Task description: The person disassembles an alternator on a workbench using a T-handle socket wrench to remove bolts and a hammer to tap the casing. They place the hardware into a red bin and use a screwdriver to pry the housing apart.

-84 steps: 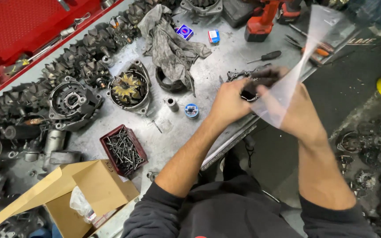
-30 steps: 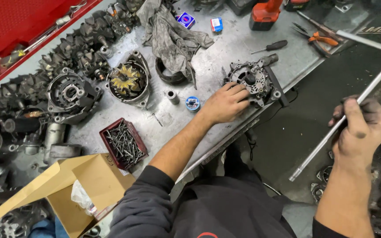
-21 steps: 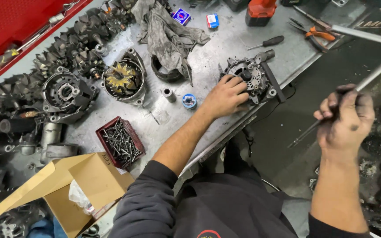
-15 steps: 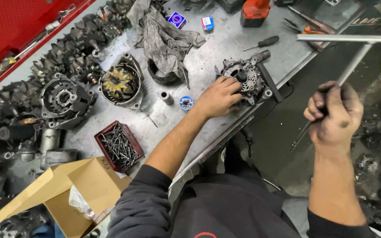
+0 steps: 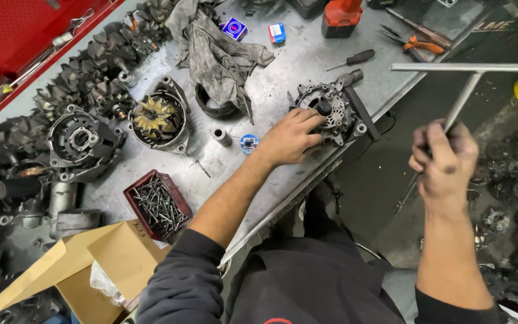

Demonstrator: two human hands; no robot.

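The left hand lies flat on the metal surface, fingers spread and touching the near-left side of a round alternator housing that sits close to the surface's right edge; it's resting on the part, not wrapped around it. The right hand is off the surface to the right, fist closed tight on the shaft of a T-handle wrench; the crossbar runs across the far right and the shaft's tip pokes out below the fist. Just left of the left hand there's a small blue-and-white ring and a short metal sleeve; further left an open alternator with a yellowish rotor; nearer, a dark red tray of nails beside a cardboard box. A dirty grey rag lies at the far side, with a black-handled screwdriver and orange-handled pliers to its right.
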